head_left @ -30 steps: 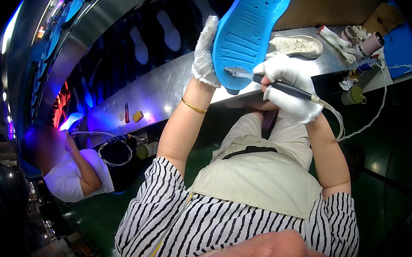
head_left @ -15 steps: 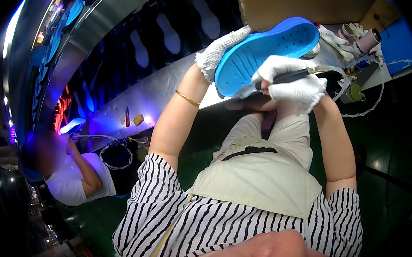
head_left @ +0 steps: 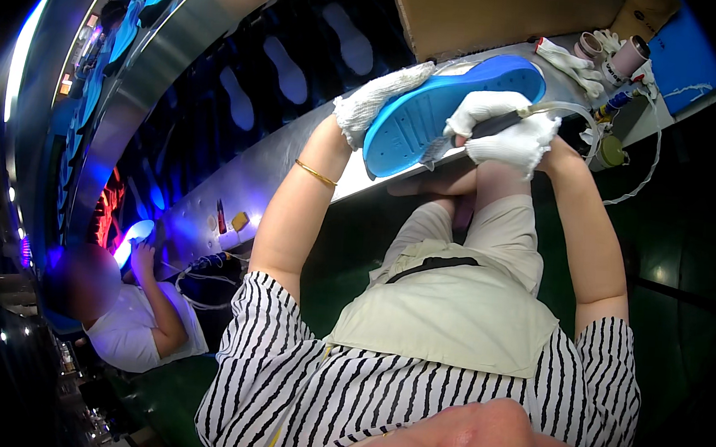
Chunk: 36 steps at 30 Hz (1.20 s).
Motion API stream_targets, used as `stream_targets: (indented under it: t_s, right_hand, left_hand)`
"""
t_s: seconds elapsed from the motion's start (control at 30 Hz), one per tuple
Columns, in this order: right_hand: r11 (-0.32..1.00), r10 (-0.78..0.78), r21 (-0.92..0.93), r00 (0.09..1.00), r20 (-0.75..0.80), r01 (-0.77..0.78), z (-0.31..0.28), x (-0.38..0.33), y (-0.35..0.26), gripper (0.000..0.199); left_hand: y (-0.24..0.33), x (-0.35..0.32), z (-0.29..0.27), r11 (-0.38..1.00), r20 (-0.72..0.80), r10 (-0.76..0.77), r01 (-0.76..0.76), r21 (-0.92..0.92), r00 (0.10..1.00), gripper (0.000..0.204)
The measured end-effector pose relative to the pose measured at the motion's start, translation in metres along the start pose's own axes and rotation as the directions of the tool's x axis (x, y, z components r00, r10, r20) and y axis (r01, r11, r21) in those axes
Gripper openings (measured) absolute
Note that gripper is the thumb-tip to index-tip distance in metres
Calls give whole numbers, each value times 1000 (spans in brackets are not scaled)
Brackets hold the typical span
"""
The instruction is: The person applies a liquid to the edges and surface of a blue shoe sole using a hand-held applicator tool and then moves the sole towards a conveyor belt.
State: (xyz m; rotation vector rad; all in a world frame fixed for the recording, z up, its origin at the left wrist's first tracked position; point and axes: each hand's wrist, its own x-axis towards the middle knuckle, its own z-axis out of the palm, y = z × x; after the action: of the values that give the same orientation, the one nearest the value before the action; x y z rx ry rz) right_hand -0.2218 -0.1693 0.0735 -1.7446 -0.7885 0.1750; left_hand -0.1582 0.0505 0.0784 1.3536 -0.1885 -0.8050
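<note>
A blue shoe sole (head_left: 410, 126) with raised side walls is held up over the bench edge, its inner face with ribs and small holes turned toward me. My left hand (head_left: 381, 100), in a white knit glove, is closed on its far left rim. In my gloved right hand (head_left: 520, 143) is a dark-handled brush (head_left: 496, 125) with a hose at its back end. The brush's greyish bristle end lies at the sole's near edge, and I cannot tell whether it touches. Glove fabric hides some of the right fingers.
The metal bench (head_left: 285, 139) runs beside a dark conveyor (head_left: 261, 59) carrying several pale insole shapes. Spare white gloves (head_left: 570, 66), pink spools (head_left: 629, 58) and a greenish jar (head_left: 609, 153) sit at the right. A cardboard box (head_left: 505, 18) stands behind. Another person (head_left: 144, 316) works at the left.
The sole has shifted slightly left and down with my left hand. My right hand and brush have moved a little along its near edge. The other person has raised a lit sole.
</note>
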Motion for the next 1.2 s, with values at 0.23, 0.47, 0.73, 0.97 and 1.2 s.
stream_targets:
  t_s: [0.23,0.47,0.73,0.97,1.2]
  right_hand:
    - [987,114,137,969,-221,-85,11,-15,-12,17]
    - [997,1,76,963,-269,20,76,-12,-16,11]
    - [997,-4,60,856,-517,40,58,-1,-4,9]
    - [956,62,291,940,-336,41,57,-1,-22,10]
    - [980,-124,-9,573,-810,200,8,34,24,10]
  left_hand:
    - [-24,-7,-10,929,39,99,-78,-361,994,67]
    - [-56,3,-6,724,7,337,-254,-641,942,82]
    - [-65,-6,14,568,-28,343,-231,-790,939,68]
    - [-79,-3,4,543,58,395,-182,-820,917,67]
    - [-63,-23,38,665,36,316,-195,-721,948,69]
